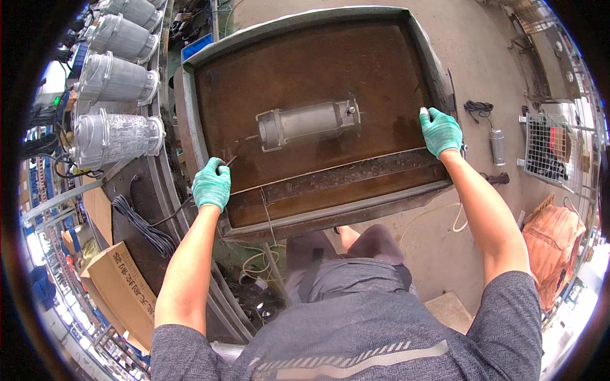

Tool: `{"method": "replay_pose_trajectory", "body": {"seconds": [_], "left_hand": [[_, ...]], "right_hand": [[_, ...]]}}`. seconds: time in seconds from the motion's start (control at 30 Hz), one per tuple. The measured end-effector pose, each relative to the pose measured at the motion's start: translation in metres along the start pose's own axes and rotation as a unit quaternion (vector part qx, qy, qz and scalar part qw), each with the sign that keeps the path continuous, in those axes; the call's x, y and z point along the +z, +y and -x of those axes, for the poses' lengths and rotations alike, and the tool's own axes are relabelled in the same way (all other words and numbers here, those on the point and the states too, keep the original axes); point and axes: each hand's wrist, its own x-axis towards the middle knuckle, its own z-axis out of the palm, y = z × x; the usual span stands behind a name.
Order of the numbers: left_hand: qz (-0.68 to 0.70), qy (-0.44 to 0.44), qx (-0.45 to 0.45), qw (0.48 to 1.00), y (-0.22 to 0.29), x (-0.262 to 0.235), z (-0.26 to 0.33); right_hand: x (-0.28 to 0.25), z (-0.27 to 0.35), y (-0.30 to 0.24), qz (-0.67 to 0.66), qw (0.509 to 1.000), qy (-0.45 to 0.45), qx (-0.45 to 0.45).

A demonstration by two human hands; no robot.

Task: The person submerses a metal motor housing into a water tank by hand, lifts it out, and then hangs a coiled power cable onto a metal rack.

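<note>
A metal tank [324, 214] of brown, murky water stands in front of me. Lying in the water is a grey cylinder [311, 122] with end flanges and rods, which looks like a submersible pump. My left hand [211, 184], in a green glove, is closed at the tank's left rim. A black cable [171, 218] passes through it, running on toward the pump's left end. At the right rim, my right hand [441, 131], also gloved in green, is closed with its thumb uppermost; the palm side is hidden. A metal strip [343, 176] spans the tank nearer to me.
On the left, several similar grey cylinders [121, 141] stand in a row. Below them are a coiled cable [146, 232] and a cardboard box [121, 286]. A wire basket [549, 152], an orange-brown sack [553, 244] and a small cylinder [497, 147] are on the right.
</note>
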Motion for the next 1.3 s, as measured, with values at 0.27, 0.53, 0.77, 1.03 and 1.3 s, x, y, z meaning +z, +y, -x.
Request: {"method": "replay_pose_trajectory", "body": {"seconds": [0.27, 0.53, 0.77, 1.03, 1.3], "left_hand": [[-0.003, 0.011, 0.005, 1.0, -0.002, 0.002, 0.0], [-0.001, 0.004, 0.004, 1.0, 0.003, -0.003, 0.002], [0.007, 0.011, 0.003, 1.0, 0.0, -0.001, 0.002], [0.022, 0.002, -0.001, 1.0, -0.002, 0.0, 0.002], [0.019, -0.031, -0.002, 0.999, -0.005, -0.007, 0.0]], "right_hand": [[-0.002, 0.001, -0.001, -0.009, 1.0, 0.003, -0.001], [-0.001, 0.0, -0.001, -0.007, 1.0, -0.003, 0.006], [0.001, 0.0, 0.0, -0.006, 1.0, 0.006, -0.003], [0.004, 0.0, 0.002, -0.016, 0.999, 0.031, -0.012], [0.007, 0.0, 0.0, -0.007, 0.999, 0.048, -0.011]]}}
